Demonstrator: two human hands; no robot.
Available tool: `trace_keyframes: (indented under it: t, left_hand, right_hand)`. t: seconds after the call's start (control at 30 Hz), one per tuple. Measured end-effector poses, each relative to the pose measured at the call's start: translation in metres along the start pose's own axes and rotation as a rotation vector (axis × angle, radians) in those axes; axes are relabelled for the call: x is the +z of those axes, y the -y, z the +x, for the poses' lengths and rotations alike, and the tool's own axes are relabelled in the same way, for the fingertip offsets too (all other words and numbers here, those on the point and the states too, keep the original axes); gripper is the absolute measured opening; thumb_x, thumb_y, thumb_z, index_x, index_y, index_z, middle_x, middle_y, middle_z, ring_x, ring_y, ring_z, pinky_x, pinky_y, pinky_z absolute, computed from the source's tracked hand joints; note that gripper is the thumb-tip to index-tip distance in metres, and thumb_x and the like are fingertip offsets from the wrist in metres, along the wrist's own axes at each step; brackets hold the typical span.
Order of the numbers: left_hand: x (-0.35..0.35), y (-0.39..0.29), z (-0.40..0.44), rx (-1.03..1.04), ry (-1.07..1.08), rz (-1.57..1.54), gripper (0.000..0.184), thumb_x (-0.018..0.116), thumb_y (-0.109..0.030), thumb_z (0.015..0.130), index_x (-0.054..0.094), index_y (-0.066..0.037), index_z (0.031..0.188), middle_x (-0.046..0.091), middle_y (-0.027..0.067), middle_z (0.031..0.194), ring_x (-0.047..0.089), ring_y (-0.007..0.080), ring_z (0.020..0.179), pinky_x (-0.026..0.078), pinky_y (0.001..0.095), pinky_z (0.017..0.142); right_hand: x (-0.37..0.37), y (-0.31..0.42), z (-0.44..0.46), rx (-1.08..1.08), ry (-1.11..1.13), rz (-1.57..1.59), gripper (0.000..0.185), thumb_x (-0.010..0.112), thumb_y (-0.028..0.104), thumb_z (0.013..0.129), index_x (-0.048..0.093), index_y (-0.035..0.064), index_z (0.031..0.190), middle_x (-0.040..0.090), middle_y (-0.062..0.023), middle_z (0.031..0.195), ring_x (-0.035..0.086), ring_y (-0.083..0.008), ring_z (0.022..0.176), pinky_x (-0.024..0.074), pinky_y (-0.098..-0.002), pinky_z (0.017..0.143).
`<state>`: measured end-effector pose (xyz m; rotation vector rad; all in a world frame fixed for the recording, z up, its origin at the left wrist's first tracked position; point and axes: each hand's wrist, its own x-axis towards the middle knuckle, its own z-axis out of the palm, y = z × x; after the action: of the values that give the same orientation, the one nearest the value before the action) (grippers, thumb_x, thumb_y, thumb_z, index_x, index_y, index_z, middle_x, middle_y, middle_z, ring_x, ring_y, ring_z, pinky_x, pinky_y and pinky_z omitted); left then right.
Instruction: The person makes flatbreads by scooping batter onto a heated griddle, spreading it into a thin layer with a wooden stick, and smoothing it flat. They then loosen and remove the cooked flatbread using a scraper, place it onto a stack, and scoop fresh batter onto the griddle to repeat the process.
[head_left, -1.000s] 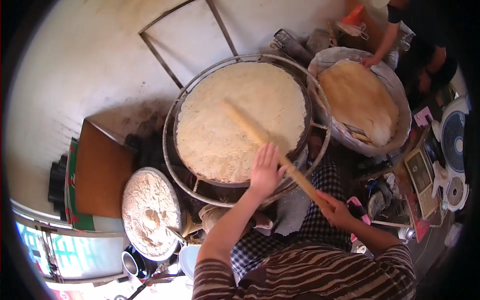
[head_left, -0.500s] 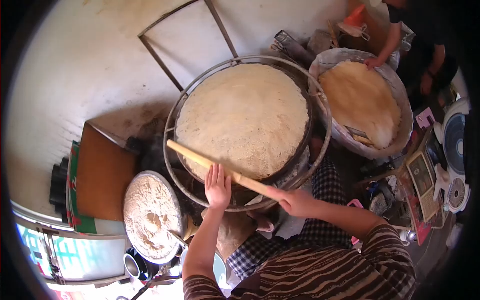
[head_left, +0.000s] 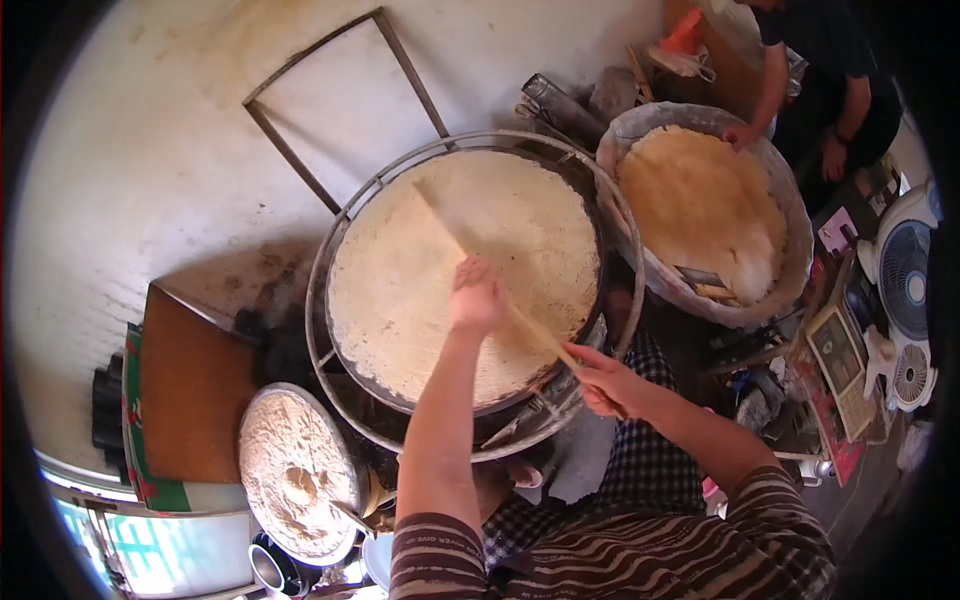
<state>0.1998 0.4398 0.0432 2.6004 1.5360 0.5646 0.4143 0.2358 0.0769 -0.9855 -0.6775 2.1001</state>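
Observation:
A large round griddle point(head_left: 375, 398) inside a metal ring frame carries a wide, thin sheet of pale batter point(head_left: 390, 270). Across this sheet lies a long wooden scraper point(head_left: 540, 337), slanting from upper left to lower right; its far end is slightly blurred. My left hand point(head_left: 478, 295) is closed on the scraper near its middle, over the batter, with the fingers partly smeared by motion. At the near right end, by the griddle's edge, my right hand point(head_left: 605, 382) wraps its fingers round the scraper.
A metal basin point(head_left: 345, 440) of flour-like batter stands lower left beside a brown board point(head_left: 195, 385). At upper right, a co-worker's hand point(head_left: 740, 135) touches stacked flatbread point(head_left: 700, 200) in a lined tub point(head_left: 806, 245). A fan point(head_left: 905, 270) stands far right.
The scraper has swung from the griddle's near edge to a steeper slant over the batter. My left hand has moved forward and right with it; the view has shifted slightly.

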Motion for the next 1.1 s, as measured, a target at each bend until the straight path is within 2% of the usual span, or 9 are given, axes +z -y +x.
trace_keyframes:
  t: [0.2,0.4,0.47,0.5,0.67,0.77,0.87,0.97,1.1]
  left_hand:
    - [-0.029,0.071,-0.079,-0.059,-0.128,0.063,0.032,0.054,-0.021,0.087,0.061,-0.001,0.112,0.058,0.0153,0.122,0.046,0.0349,0.123,0.03,0.0447,0.109]
    - [-0.057,-0.012,-0.203,-0.141,-0.148,0.184,0.043,0.053,-0.028,0.09,0.056,0.002,0.122,0.055,0.0213,0.126,0.048,0.0399,0.121,0.033,0.0481,0.106]
    - [-0.047,-0.055,-0.233,-0.155,-0.094,0.179,0.052,0.058,-0.029,0.087,0.051,0.001,0.129,0.049,0.022,0.135,0.043,0.0382,0.128,0.029,0.0465,0.11]
    - [-0.042,-0.072,-0.235,-0.129,-0.075,0.141,0.053,0.059,-0.028,0.086,0.05,0.001,0.13,0.047,0.0219,0.136,0.042,0.0381,0.129,0.028,0.0464,0.11]
    - [-0.021,-0.15,-0.173,0.134,-0.007,-0.161,0.055,0.059,-0.019,0.085,0.044,-0.002,0.135,0.04,0.0207,0.141,0.036,0.0362,0.133,0.027,0.045,0.111]
    - [0.002,-0.185,-0.132,0.365,0.022,-0.236,0.053,0.057,-0.012,0.081,0.047,-0.004,0.132,0.044,0.0174,0.139,0.036,0.0345,0.132,0.026,0.0439,0.112]
    - [-0.003,-0.194,-0.15,0.394,0.022,-0.258,0.052,0.06,-0.008,0.073,0.053,-0.005,0.125,0.049,0.0138,0.133,0.041,0.0332,0.129,0.028,0.046,0.111]
    - [-0.019,-0.169,-0.191,0.313,-0.007,-0.204,0.052,0.061,-0.007,0.071,0.055,-0.005,0.122,0.051,0.0135,0.13,0.044,0.0338,0.126,0.029,0.049,0.109]
    - [-0.031,-0.142,-0.223,0.147,-0.062,-0.028,0.054,0.061,-0.013,0.075,0.053,-0.005,0.128,0.048,0.0157,0.135,0.04,0.0371,0.129,0.028,0.0512,0.109]
  right_hand:
    - [0.044,-0.018,0.033,0.086,0.164,-0.187,0.052,0.041,0.021,0.101,0.021,0.0203,0.149,0.04,0.0014,0.058,0.039,-0.0068,0.042,0.0329,-0.0216,0.035]
    - [0.022,-0.055,-0.04,0.03,0.184,-0.767,0.055,0.045,0.017,0.097,0.024,0.0197,0.148,0.06,-0.0059,0.073,0.054,-0.0119,0.051,0.0459,-0.0284,0.046]
    - [-0.004,-0.074,-0.072,-0.183,0.093,-1.221,0.058,0.048,0.017,0.092,0.029,0.0222,0.147,0.065,-0.0132,0.087,0.062,-0.0278,0.065,0.0501,-0.0381,0.061]
    - [-0.009,-0.07,-0.096,-0.007,0.039,-1.428,0.059,0.048,0.017,0.091,0.029,0.0223,0.146,0.065,-0.0151,0.09,0.064,-0.0329,0.07,0.0501,-0.0405,0.064]
    - [-0.054,-0.076,-0.187,-0.023,-0.38,-1.755,0.06,0.049,0.016,0.089,0.029,0.0224,0.146,0.064,-0.0149,0.087,0.062,-0.0344,0.067,0.0499,-0.0396,0.062]
    - [-0.06,-0.099,-0.225,-0.263,-0.512,-1.257,0.065,0.049,0.013,0.089,0.025,0.0291,0.148,0.062,-0.0153,0.075,0.06,-0.0324,0.056,0.0488,-0.04,0.054]
    - [-0.035,-0.085,-0.253,0.246,-0.399,-0.675,0.064,0.047,0.012,0.091,0.024,0.0257,0.149,0.063,-0.008,0.092,0.059,-0.0201,0.064,0.049,-0.0342,0.061]
    - [-0.037,-0.104,-0.239,0.164,-0.192,-0.565,0.061,0.046,0.011,0.092,0.026,0.0188,0.148,0.051,-0.008,0.128,0.056,-0.0157,0.094,0.0444,-0.0288,0.085]
    - [-0.039,-0.101,-0.199,-0.054,-0.073,-0.781,0.06,0.048,0.01,0.091,0.029,0.0177,0.147,0.049,-0.0137,0.135,0.053,-0.0194,0.115,0.041,-0.0302,0.097]
